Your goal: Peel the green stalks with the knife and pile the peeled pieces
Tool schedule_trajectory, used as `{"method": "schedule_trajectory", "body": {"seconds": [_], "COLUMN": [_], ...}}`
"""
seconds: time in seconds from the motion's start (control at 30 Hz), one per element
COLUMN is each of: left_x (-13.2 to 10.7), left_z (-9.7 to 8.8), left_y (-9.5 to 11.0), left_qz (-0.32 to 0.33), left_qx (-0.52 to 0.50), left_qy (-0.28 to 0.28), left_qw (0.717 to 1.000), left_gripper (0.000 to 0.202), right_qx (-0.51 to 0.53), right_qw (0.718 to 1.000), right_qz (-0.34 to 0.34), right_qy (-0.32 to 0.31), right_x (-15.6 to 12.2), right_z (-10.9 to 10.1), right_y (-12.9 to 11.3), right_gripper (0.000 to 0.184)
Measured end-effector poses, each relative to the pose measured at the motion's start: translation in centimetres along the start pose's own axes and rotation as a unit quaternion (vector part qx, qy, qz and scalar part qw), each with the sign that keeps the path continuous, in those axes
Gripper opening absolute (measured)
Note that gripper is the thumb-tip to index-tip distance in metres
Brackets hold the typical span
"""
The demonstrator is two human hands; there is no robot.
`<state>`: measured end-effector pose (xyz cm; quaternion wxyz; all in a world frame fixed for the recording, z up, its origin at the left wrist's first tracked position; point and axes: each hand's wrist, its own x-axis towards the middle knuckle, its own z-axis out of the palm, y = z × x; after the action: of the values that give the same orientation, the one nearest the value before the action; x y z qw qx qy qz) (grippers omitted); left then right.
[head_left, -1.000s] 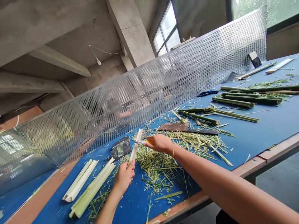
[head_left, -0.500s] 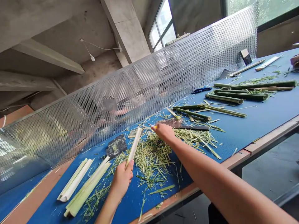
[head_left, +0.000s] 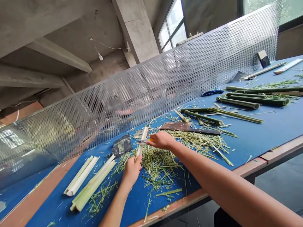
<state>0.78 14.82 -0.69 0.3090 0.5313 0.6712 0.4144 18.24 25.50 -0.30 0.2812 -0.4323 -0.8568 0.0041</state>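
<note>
Our left hand (head_left: 132, 170) grasps a pale split bamboo stick (head_left: 144, 133) above the blue desk (head_left: 272, 129), our right hand (head_left: 161, 140) clenching a small blade (head_left: 143, 141) against it. Green shavings (head_left: 156, 161) litter the desk beside a perforated metal screen (head_left: 189, 72).

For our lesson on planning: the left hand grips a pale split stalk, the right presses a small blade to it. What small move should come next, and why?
Probably push the small yellow-handled blade along the pale split stalk towards its far tip, away from the left hand gripping the lower end. The right hand holds the blade across the stalk's upper part; green shavings lie below.
</note>
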Motion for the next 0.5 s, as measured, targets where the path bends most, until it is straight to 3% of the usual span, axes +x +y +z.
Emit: {"method": "schedule_trajectory", "body": {"seconds": [0.37, 0.5], "left_x": [-0.1, -0.6], "left_z": [-0.6, -0.4], "left_y": [-0.2, 0.0], "left_qz": [0.019, 0.006], "left_qx": [0.025, 0.034], "left_qy": [0.036, 0.031], "left_qw": [0.999, 0.999], "left_gripper": [0.045, 0.044], "right_qx": [-0.03, -0.025], "right_qw": [0.999, 0.997], "right_qz": [0.01, 0.066], "right_qy": [-0.014, 0.014], "right_x": [-0.2, 0.3], "right_z": [-0.3, 0.0], "right_y": [-1.1, 0.0], "right_gripper": [0.068, 0.07]}}
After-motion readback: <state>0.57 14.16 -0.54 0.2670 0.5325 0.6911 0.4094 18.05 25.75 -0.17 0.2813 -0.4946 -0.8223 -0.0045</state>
